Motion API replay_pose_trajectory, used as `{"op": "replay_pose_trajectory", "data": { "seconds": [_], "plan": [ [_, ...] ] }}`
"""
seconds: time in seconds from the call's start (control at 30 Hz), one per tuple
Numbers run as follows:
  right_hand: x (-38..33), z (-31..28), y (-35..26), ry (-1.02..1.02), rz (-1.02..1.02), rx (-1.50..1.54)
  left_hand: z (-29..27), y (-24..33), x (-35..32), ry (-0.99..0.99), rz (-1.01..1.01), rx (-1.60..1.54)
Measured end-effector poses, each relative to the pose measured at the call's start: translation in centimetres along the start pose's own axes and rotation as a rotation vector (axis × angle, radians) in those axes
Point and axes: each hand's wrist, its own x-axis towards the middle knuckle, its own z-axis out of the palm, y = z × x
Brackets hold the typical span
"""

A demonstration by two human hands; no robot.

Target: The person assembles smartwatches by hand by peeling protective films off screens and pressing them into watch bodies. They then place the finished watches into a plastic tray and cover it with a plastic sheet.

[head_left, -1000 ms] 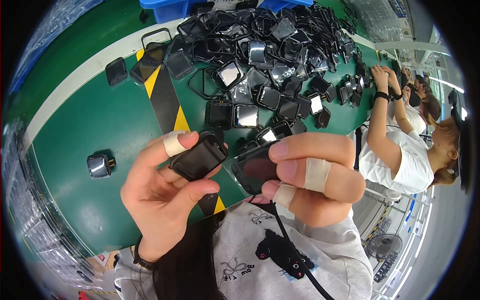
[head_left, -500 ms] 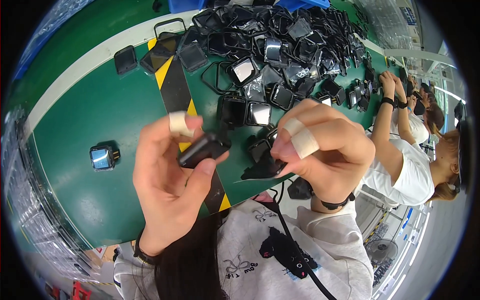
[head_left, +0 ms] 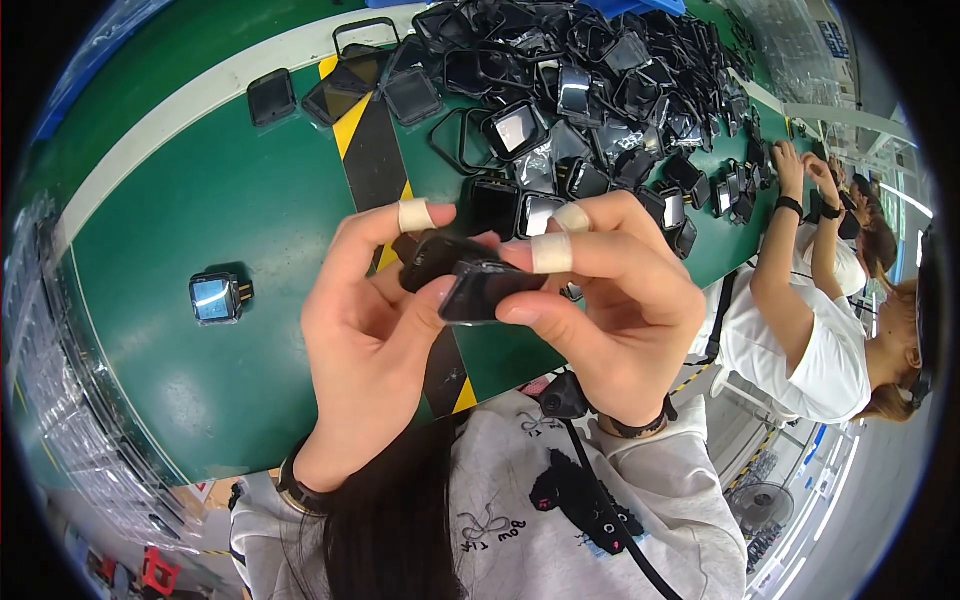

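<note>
In front of my chest my two hands meet. My left hand is closed on a small black square device, gripping it between thumb and fingers. My right hand pinches a thin black cover by its right side, thumb below and fingers above. The cover overlaps the near face of the device and hides part of it; whether they are joined I cannot tell. Pale tape wraps fingers of both hands. To the left a small square device with a lit screen lies on the green table.
A large pile of black frames and covers spreads over the far side. Several dark square pieces, one of them a cover, lie along the yellow-black tape. A co-worker in a white shirt works at right.
My hands have come together, the right one moving left. The cover now lies against the device in my left hand and has turned its flat face toward me.
</note>
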Motion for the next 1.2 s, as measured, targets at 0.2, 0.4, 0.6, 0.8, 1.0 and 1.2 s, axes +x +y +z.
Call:
{"op": "replay_pose_trajectory", "data": {
  "seconds": [0.2, 0.4, 0.6, 0.8, 1.0, 1.2],
  "plan": [
    [0.0, 1.3, 0.3, 0.035, 0.021, -0.045, 0.9, -0.4, 0.2, 0.057, -0.093, -0.415],
    [0.4, 1.1, 1.2, 0.002, -0.108, -0.174, 0.4, -0.5, -0.2, -0.014, -0.117, -0.414],
    [0.8, 1.0, 1.2, -0.009, -0.098, -0.215, -0.1, -0.9, -0.4, -0.045, -0.08, -0.353],
    [0.8, 1.1, 2.0, -0.045, -0.311, -0.292, -0.2, -1.8, -0.8, 0.02, 0.003, -0.286],
    [-0.2, 2.0, 2.1, -0.005, -0.091, 0.046, -0.6, -1.8, -1.3, 0.062, 0.201, -0.239],
    [-0.3, 1.8, 2.2, -0.083, -0.269, 0.038, -0.6, -2.0, -1.6, 0.047, 0.19, -0.302]
  ]
}}
